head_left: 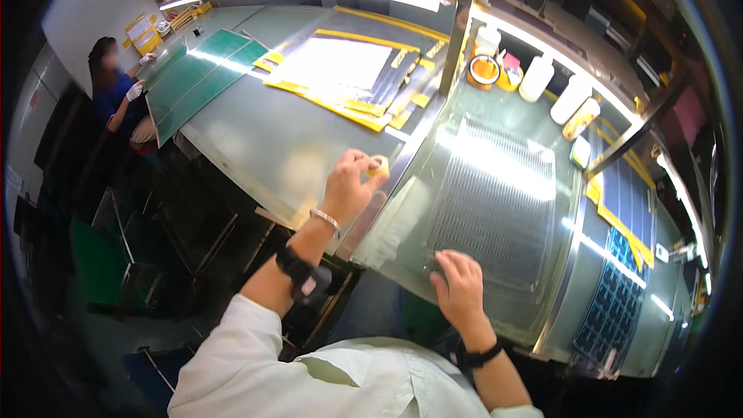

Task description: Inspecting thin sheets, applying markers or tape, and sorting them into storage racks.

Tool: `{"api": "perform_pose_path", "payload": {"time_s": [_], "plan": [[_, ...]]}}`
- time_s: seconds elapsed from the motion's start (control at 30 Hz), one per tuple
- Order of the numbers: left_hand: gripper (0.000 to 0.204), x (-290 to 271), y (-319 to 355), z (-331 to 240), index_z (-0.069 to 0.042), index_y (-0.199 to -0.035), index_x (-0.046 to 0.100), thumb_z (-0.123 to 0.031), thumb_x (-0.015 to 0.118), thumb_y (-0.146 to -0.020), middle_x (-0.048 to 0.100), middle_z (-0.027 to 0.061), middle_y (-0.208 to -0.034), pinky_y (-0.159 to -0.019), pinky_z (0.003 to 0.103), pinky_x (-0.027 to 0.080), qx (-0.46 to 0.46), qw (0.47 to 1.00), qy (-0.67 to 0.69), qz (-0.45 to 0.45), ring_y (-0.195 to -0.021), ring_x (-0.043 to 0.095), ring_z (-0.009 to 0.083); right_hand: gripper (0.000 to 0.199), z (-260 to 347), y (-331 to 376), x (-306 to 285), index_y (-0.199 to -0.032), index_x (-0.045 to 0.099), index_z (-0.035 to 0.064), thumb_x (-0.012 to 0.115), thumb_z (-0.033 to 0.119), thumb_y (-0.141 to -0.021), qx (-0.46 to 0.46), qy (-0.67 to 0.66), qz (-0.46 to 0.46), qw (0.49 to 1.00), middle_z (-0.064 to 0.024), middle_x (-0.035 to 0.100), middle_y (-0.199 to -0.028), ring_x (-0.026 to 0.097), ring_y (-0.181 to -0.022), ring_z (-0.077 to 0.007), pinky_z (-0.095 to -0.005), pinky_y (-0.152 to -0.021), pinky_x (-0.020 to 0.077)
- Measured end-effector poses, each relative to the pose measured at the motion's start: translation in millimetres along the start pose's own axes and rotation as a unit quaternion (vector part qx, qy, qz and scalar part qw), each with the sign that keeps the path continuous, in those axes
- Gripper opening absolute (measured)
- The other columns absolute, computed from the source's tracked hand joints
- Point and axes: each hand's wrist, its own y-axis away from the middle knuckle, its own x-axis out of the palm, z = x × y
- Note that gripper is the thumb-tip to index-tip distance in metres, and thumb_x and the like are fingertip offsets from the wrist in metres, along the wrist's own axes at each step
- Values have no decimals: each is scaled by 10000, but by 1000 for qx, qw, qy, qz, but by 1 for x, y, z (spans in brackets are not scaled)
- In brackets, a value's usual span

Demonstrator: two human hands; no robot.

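My left hand (pixel 350 187) is raised over the strip between two work surfaces, its thumb and fingers closed on a small pale-yellow roll of tape (pixel 379 166). In front of me lies a dark, finely ribbed sheet (pixel 495 217) under a glossy clear layer, with a bright lamp reflection across its far part. My right hand (pixel 460 285) is at the near left corner of this sheet, fingers loosely stretched and thumb apart. Nothing shows in it, and I cannot tell whether its fingertips touch the sheet. A crumpled white cloth (pixel 396 220) lies left of the sheet.
White bottles (pixel 536 77) and an orange tape roll (pixel 484 70) stand along the back. A metal post (pixel 460 39) rises at the left table's edge. Yellow-taped panels (pixel 340 70) lie there. Farther left, a person (pixel 116 93) in gloves holds a green board (pixel 203 77). Blue patterned sheets (pixel 611 294) lie right.
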Motion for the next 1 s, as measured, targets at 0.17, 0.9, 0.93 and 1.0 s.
{"api": "perform_pose_path", "payload": {"time_s": [0.17,0.9,0.93,1.0], "plan": [[213,44,-121,28,-108,-918,697,-209,754,-739,600,118,-990,-831,387,478,113,984,-114,-79,-964,578,293,411,-33,66,-59,-1210,583,17,645,166,-832,108,142,30,984,-157,529,-1324,448,-1276,-357,-508,-1082,300],[748,100,110,-77,-134,-1466,338,-586,484,-889,227,89,-1557,-1130,571,103,229,927,-177,238,-1446,158,293,148,-113,70,-102,-936,577,6,650,112,-861,485,-350,-127,791,-51,623,-716,616,-586,-109,-216,-513,481],[747,100,111,-77,-118,-1462,341,-573,498,-891,240,115,-1547,-1134,550,125,235,926,-178,235,-1437,179,309,120,-112,67,-98,-889,559,16,642,98,-859,461,-358,-162,796,-51,614,-690,600,-535,-119,-227,-487,483],[747,101,110,-72,-102,-1459,344,-561,512,-894,253,140,-1538,-1138,529,147,232,930,-185,218,-1428,200,325,107,-97,55,-109,-894,561,13,633,84,-858,420,-356,-180,815,-52,610,-681,598,-536,-123,-228,-493,482]]}}
